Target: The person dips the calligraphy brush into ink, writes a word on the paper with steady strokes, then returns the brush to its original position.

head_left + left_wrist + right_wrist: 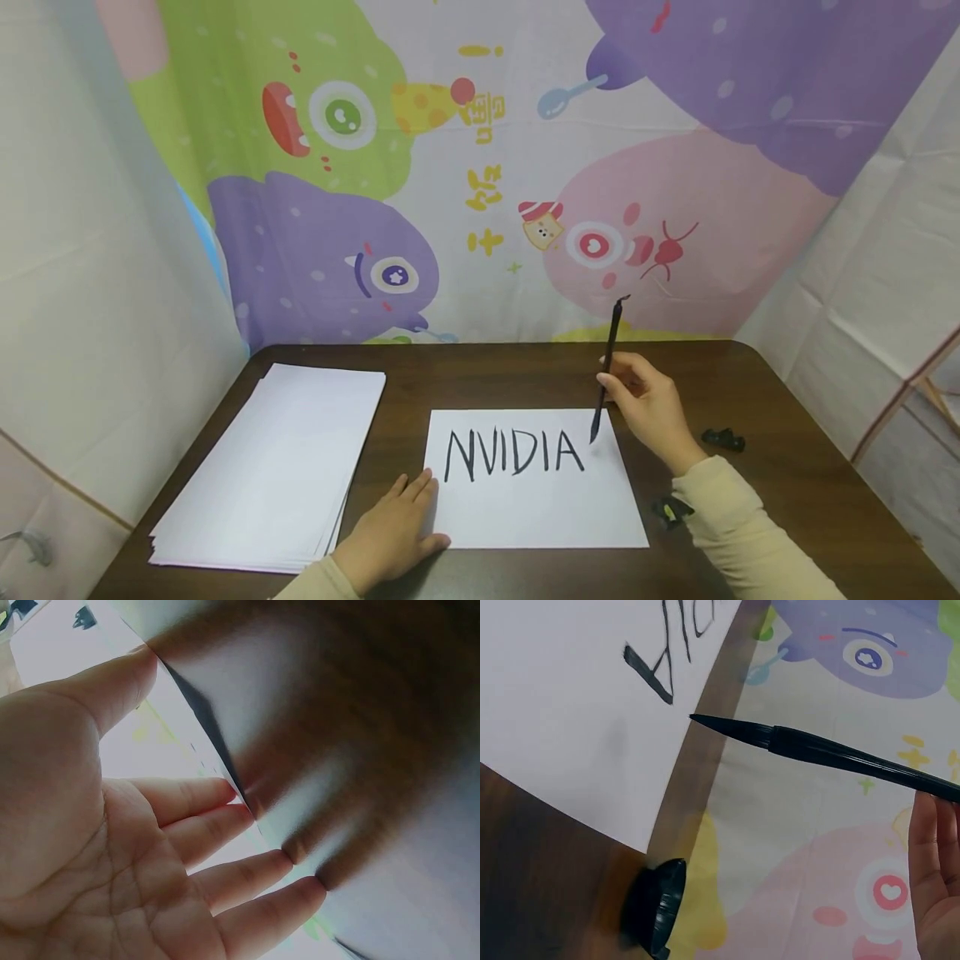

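My right hand (651,404) pinches a black ink brush (611,342) by its handle. The brush slants over the paper's right side, its dark tip (731,727) pointing down just right of the last letter; a soft shadow lies on the paper below it. The white sheet of paper (540,512) bears the word NVIDIA in black brush strokes. At the sheet's left edge my left hand (393,525) rests with fingers spread and straight, fingertips touching the paper. In the left wrist view the palm of the left hand (127,862) shows beside a dark reflection on the tabletop.
A stack of white paper (277,467) lies on the left of the dark wooden table (405,383). Two small dark objects stand right of the sheet: one black object (723,439) farther off, another with a green patch (671,511) by the right sleeve. A cartoon curtain (480,292) hangs behind.
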`<state>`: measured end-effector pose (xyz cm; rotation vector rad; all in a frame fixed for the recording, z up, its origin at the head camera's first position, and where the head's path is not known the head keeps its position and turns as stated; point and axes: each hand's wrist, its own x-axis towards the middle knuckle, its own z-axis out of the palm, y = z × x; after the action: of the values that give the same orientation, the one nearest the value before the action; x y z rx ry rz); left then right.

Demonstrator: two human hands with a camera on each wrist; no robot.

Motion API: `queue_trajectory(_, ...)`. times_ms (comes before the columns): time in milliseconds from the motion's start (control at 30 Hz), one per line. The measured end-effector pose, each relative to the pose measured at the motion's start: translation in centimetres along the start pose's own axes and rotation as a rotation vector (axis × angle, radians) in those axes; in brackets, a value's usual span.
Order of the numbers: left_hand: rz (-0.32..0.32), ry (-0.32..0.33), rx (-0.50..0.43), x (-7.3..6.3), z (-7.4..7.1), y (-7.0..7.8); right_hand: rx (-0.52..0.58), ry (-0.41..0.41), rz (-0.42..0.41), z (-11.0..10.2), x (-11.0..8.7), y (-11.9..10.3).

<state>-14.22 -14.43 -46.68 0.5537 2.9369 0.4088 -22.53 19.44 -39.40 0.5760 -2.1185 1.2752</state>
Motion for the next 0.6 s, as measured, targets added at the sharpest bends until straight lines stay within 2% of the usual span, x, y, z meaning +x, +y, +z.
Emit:
queue_trajectory(233,-0.001,-0.012,0.001,0.0,-0.2,0.0,0.022,0.021,0.017,-0.7,0.4,2.0)
queue_trajectory(400,0.003,-0.006,0.008,0.0,0.0,-0.1,0.008,0.012,0.007,-1.6,1.0,1.8)
queue_trajectory(600,-0.001,-0.009,0.004,-0.1,-0.2,0.0,0.001,0.022,0.038,-3.1,1.8,1.6)
